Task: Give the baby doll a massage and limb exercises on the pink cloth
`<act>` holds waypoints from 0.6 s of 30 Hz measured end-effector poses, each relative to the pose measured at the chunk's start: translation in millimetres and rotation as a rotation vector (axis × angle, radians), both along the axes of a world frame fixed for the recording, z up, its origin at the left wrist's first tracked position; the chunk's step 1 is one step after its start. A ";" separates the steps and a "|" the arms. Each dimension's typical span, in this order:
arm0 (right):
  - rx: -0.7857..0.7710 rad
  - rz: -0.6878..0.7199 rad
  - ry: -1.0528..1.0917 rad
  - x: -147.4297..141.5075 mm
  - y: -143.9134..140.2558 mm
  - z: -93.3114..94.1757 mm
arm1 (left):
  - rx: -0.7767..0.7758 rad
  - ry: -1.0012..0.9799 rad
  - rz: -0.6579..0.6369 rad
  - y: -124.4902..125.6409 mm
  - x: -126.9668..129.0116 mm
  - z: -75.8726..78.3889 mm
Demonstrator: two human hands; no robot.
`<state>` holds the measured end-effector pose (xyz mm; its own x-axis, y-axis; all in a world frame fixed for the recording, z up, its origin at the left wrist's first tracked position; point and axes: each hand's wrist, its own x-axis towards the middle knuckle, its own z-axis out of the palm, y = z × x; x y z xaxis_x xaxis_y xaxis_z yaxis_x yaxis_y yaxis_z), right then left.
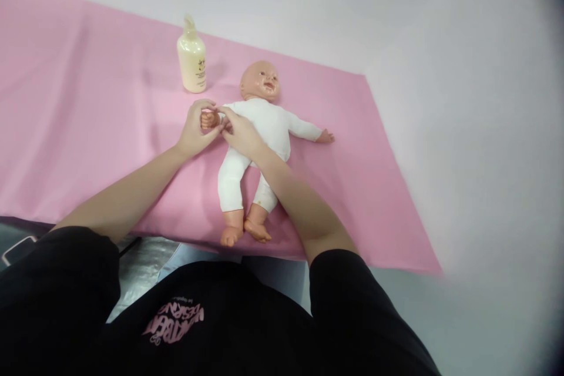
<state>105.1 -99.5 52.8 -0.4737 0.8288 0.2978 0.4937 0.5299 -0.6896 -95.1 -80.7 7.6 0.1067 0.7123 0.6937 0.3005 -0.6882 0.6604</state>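
Observation:
A baby doll in a white bodysuit lies on its back on a pink sheet, head toward the far side. My left hand wraps around the doll's small hand at the left. My right hand rests across the doll's arm and chest, its fingers touching the same doll hand. The doll's other arm stretches out to the right, and its bare feet point toward me.
A cream pump bottle stands upright on the pink sheet just beyond my left hand. A white wall rises behind and to the right. A phone lies at the lower left edge, off the sheet.

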 end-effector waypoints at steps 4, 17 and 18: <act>0.005 -0.002 0.029 -0.1 0.3 -1.1 | -0.034 -0.028 -0.023 1.6 0.5 -1.8; 0.009 -0.004 0.040 -0.5 0.2 -1.7 | -0.059 -0.074 -0.050 6.7 -2.0 -9.9; 0.020 0.002 0.035 -0.7 1.5 -3.5 | -0.066 -0.071 -0.045 6.2 -2.0 -9.2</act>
